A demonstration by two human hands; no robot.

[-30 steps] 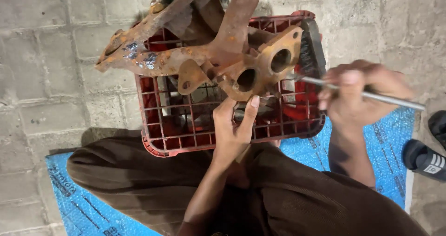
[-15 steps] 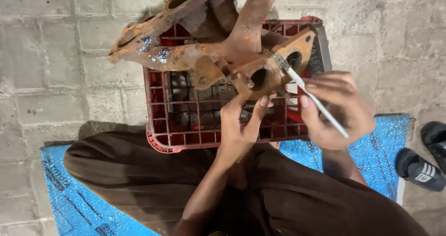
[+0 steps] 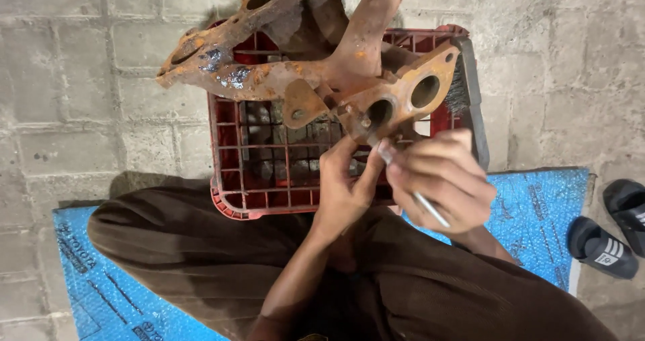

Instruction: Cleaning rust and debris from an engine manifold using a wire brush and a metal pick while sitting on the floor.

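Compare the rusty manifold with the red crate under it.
The manifold is solid, irregular metal, orange-brown with rust; the crate is a red, square open lattice. The manifold lies tilted across the top; the crate sits flat on the paving. The hands touch the manifold's flange, not the crate. Both look worn.

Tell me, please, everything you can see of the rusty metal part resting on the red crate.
The rusty metal part is a branching cast piece, orange-brown with rust and a few bluish scraped patches. Tubular arms run up out of view; a flat flange with two round holes faces the camera. It lies across the top of the red crate. The left hand touches under the flange, and the right hand holds a thin metal tool to it.
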